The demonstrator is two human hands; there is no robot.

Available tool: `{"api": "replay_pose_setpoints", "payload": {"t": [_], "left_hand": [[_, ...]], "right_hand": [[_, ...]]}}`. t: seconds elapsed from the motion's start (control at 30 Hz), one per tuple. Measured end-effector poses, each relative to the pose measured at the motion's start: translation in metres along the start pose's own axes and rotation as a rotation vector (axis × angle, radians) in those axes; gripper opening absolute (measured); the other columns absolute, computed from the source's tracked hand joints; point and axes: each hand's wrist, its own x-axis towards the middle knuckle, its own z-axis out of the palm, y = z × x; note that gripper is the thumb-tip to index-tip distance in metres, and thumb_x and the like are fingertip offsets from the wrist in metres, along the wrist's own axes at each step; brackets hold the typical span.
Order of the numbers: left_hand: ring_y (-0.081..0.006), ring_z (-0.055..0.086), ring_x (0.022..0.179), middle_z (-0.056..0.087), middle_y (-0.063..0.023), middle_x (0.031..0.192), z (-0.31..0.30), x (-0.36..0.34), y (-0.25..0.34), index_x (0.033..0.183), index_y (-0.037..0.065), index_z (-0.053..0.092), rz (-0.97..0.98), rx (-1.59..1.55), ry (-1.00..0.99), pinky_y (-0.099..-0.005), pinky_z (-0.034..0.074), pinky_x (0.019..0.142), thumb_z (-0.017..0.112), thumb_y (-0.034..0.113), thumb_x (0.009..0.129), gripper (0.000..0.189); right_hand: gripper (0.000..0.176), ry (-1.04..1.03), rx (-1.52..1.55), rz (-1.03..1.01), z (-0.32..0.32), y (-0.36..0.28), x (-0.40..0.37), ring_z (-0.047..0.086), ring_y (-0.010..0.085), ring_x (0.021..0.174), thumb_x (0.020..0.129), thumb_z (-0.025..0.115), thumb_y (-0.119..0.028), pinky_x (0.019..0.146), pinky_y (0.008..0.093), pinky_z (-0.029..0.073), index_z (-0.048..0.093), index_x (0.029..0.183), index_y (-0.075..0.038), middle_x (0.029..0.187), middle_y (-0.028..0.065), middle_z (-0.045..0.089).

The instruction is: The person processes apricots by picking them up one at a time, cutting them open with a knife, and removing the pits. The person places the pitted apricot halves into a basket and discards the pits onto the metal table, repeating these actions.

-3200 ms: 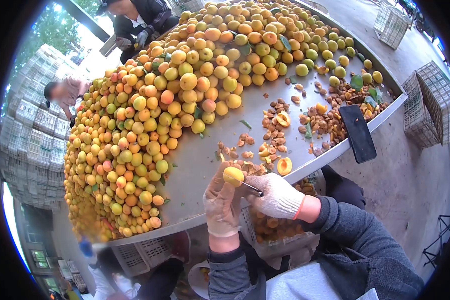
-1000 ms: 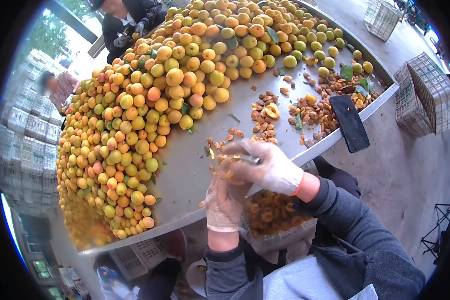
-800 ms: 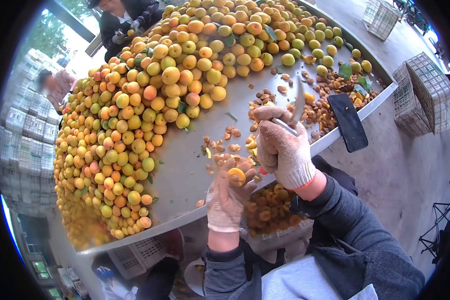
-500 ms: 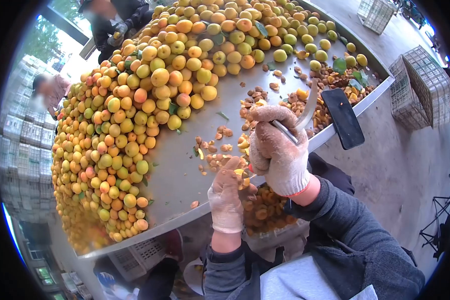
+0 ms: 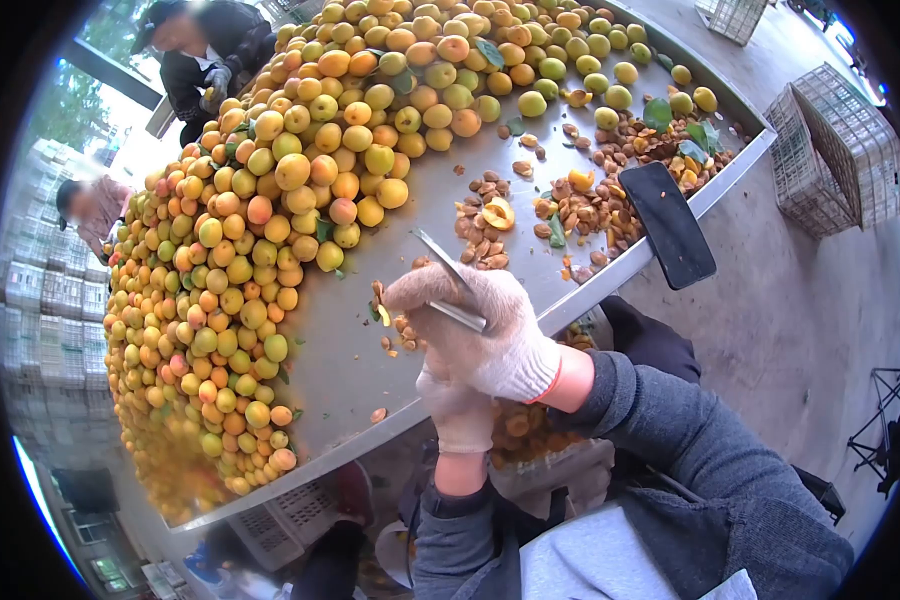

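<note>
My right hand [image 5: 495, 335], in a worn white glove, is closed around a metal tool [image 5: 458, 316] made of narrow, bent strips that stick out past the fingers. Right below and behind it is my gloved left hand [image 5: 460, 415]; the two overlap, so the left fingers and anything in them are hidden. Just beyond the hands, apricot pits [image 5: 485, 188] lie on the metal table [image 5: 370, 310], with a split apricot half [image 5: 498, 213] among them. A large heap of whole apricots [image 5: 260, 215] covers the table's left and far side.
A black phone [image 5: 667, 225] lies across the table's right rim. More pits [image 5: 610, 205] and leaves are scattered beside it. Below the near edge stands a container of apricot pieces [image 5: 530, 445]. Plastic crates [image 5: 835, 150] stand at right. Co-workers [image 5: 195, 65] are at the far left.
My right hand has moved left and down over my left hand, and the tool has turned to point left. The apricot piece seen at my left fingers is now hidden.
</note>
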Motion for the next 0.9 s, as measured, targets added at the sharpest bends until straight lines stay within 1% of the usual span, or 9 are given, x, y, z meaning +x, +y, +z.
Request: {"api": "replay_pose_setpoints", "payload": {"t": [0.1, 0.17, 0.23, 0.33, 0.43, 0.6, 0.67, 0.73, 0.9], "left_hand": [[-0.0063, 0.058, 0.068, 0.060, -0.0012, 0.083, -0.004, 0.004, 0.006, 0.109, -0.001, 0.060, 0.288, 0.503, -0.103, -0.0191, 0.042, 0.049, 0.051, 0.024, 0.098, 0.028], [-0.0052, 0.056, 0.065, 0.059, -0.0011, 0.083, 0.013, 0.002, 0.046, 0.108, 0.000, 0.060, -0.307, -0.058, -0.074, -0.0176, 0.040, 0.048, 0.050, 0.028, 0.099, 0.032], [-0.0064, 0.054, 0.060, 0.059, -0.0021, 0.084, 0.010, 0.006, 0.041, 0.112, 0.002, 0.058, -0.226, 0.085, -0.122, -0.0161, 0.039, 0.046, 0.047, 0.035, 0.099, 0.038], [-0.0075, 0.052, 0.055, 0.059, -0.0034, 0.081, 0.004, 0.012, 0.044, 0.118, 0.003, 0.055, -0.566, -0.320, 0.017, -0.0162, 0.038, 0.044, 0.044, 0.039, 0.099, 0.042], [-0.0091, 0.054, 0.061, 0.059, -0.0051, 0.083, -0.019, 0.020, 0.038, 0.125, 0.005, 0.051, -0.589, -0.626, -0.274, -0.0178, 0.042, 0.048, 0.046, 0.041, 0.098, 0.045], [-0.0173, 0.059, 0.085, 0.057, -0.0102, 0.108, -0.025, 0.029, 0.052, 0.131, 0.006, 0.048, -0.373, -0.464, -0.195, -0.0287, 0.051, 0.072, 0.050, 0.033, 0.098, 0.043], [-0.0199, 0.060, 0.090, 0.056, -0.0117, 0.115, -0.027, 0.031, 0.055, 0.132, 0.005, 0.048, -0.321, -0.524, -0.222, -0.0323, 0.052, 0.078, 0.049, 0.029, 0.098, 0.041], [-0.0252, 0.051, 0.113, 0.054, -0.0115, 0.121, -0.028, 0.032, 0.058, 0.134, 0.000, 0.046, -0.307, -0.540, -0.274, -0.0355, 0.041, 0.099, 0.042, 0.025, 0.100, 0.043], [-0.0206, 0.053, 0.114, 0.055, -0.0112, 0.128, -0.030, 0.021, 0.049, 0.131, -0.002, 0.050, -0.091, -0.012, -0.120, -0.0297, 0.042, 0.098, 0.042, 0.027, 0.101, 0.043]], "right_hand": [[0.017, 0.226, 0.203, 0.148, -0.004, 0.005, 0.005, 0.056, 0.0083, 0.069, 0.088, 0.056, -0.003, 0.062, 0.0223, 0.045, 0.065, 0.102, -0.006, 0.081, 0.0004, 0.060], [0.015, 0.430, 0.591, 0.495, -0.010, 0.005, 0.013, 0.040, 0.0054, 0.048, 0.091, 0.053, -0.009, 0.041, 0.0201, 0.029, 0.062, 0.103, -0.008, 0.063, -0.0033, 0.046], [0.013, 0.550, 0.904, 0.610, -0.010, 0.031, 0.014, 0.032, 0.0069, 0.042, 0.092, 0.052, -0.010, 0.036, 0.0229, 0.024, 0.059, 0.103, -0.009, 0.058, -0.0040, 0.037], [0.013, 0.599, 0.973, 0.560, -0.005, 0.047, 0.015, 0.030, 0.0091, 0.043, 0.094, 0.050, -0.010, 0.038, 0.0232, 0.026, 0.057, 0.105, -0.011, 0.057, -0.0030, 0.034], [0.014, 0.688, 1.035, 0.506, -0.005, 0.043, 0.023, 0.031, 0.0101, 0.044, 0.095, 0.049, -0.011, 0.040, 0.0241, 0.028, 0.056, 0.107, -0.013, 0.058, -0.0023, 0.035], [0.013, 0.523, 0.621, 0.488, -0.024, 0.018, 0.025, 0.042, 0.0104, 0.047, 0.093, 0.052, -0.009, 0.041, 0.0263, 0.034, 0.060, 0.103, -0.012, 0.061, -0.0007, 0.043], [0.020, 0.130, 0.057, 0.585, -0.017, 0.003, 0.017, 0.055, 0.0132, 0.056, 0.087, 0.059, -0.012, 0.050, 0.0290, 0.048, 0.065, 0.106, -0.008, 0.075, 0.0052, 0.060], [0.020, -0.114, -0.285, 0.181, -0.006, 0.019, 0.002, 0.066, 0.0254, 0.073, 0.083, 0.065, -0.018, 0.067, 0.0348, 0.052, 0.067, 0.101, -0.009, 0.082, 0.0124, 0.068], [0.030, -0.327, -0.710, 0.168, 0.004, 0.025, -0.005, 0.066, 0.0352, 0.079, 0.078, 0.070, -0.025, 0.071, 0.0406, 0.053, 0.065, 0.104, -0.011, 0.086, 0.0175, 0.068]]}}
